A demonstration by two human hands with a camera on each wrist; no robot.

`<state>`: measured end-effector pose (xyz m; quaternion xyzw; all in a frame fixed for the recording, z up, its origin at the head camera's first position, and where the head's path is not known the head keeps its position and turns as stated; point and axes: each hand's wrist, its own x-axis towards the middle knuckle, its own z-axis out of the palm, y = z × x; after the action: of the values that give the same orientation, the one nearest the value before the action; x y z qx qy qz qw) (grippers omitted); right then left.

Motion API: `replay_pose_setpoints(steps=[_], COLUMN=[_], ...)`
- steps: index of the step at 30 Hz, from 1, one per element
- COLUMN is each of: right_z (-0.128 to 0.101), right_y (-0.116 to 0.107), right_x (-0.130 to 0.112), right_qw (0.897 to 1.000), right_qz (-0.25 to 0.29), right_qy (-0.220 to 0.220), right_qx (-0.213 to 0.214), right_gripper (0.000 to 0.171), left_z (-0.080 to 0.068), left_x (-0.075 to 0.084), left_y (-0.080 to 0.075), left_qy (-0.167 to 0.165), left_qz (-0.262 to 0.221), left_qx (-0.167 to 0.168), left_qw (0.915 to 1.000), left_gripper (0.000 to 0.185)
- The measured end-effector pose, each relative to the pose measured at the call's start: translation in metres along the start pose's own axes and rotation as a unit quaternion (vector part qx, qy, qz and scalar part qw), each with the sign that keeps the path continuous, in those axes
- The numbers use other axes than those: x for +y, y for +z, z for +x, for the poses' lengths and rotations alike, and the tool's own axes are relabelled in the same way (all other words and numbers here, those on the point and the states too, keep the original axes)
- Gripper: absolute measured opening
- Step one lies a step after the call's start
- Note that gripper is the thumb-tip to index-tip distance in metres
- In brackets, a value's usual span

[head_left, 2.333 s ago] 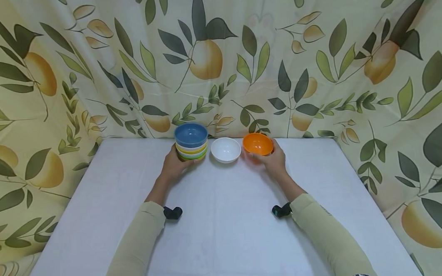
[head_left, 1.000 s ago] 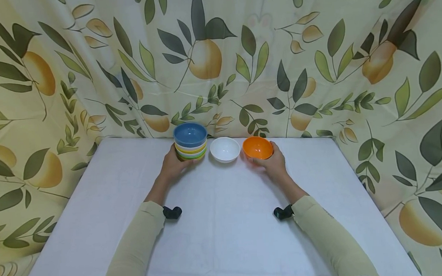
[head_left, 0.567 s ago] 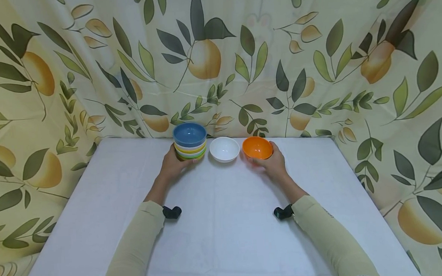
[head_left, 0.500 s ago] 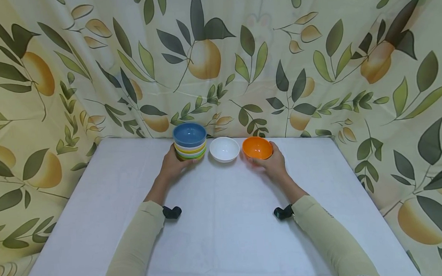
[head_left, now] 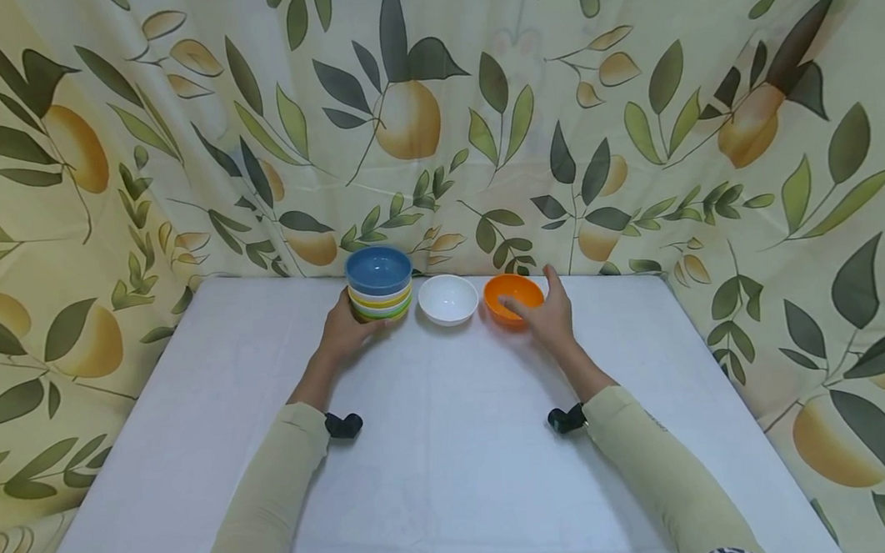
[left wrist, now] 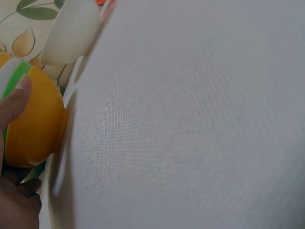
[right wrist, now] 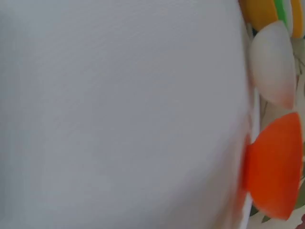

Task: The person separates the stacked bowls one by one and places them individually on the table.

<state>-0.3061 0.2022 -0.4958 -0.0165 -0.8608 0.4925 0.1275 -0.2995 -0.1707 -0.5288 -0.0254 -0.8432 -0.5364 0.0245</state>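
The stack of coloured plastic bowls [head_left: 380, 293] is gripped by the left hand [head_left: 344, 336]. The round orange plastic bowl [head_left: 512, 297] lies beneath the right hand's [head_left: 548, 317] spread, unclasped fingers; a careless nudge could tip it.

bowl stack [head_left: 379, 281] at table's [head_left: 452, 468] far edge, single bowl [head_left: 449, 298] right of it, another bowl [head_left: 514, 296] farther right

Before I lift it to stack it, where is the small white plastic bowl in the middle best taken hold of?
By the rim, from above: the small white plastic bowl stands upright and open, with the stack of coloured bowls and the orange bowl close on either side, so the near and far edges look freest.
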Motion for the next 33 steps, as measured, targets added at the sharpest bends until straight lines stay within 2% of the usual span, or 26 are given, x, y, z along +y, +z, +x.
replay_pose_setpoints(steps=[6,10,14,23,29,33], right_z=[0.002,0.002,0.002,0.009,0.015,0.018], right_y=[0.015,0.032,0.053,0.101,0.121,0.131], right_x=[-0.037,-0.062,-0.084,-0.123,-0.136,-0.137], right_qw=[0.999,0.997,0.993,0.976,0.966,0.962], right_qz=[0.027,0.022,0.016,-0.017,-0.047,-0.060], right_qy=[-0.037,-0.065,-0.087,-0.080,-0.076,-0.081], right_qx=[-0.004,-0.032,-0.079,-0.202,-0.242,-0.252], right_gripper=[0.107,0.103,0.103,0.112,0.116,0.115], left_z=[0.000,0.001,0.001,-0.003,-0.003,-0.001], left_x=[0.002,0.003,0.002,-0.004,-0.002,-0.002], left_y=[0.000,0.000,0.000,0.000,-0.002,-0.003], left_qy=[0.004,0.012,0.016,0.016,0.022,0.022], left_qz=[0.002,0.002,0.005,0.003,0.010,0.015], left_qx=[0.002,0.000,-0.001,-0.010,-0.010,-0.007], left_qw=[1.0000,0.9999,0.9999,0.9998,0.9997,0.9996], left_gripper=[0.108,0.106,0.105,0.105,0.102,0.100])
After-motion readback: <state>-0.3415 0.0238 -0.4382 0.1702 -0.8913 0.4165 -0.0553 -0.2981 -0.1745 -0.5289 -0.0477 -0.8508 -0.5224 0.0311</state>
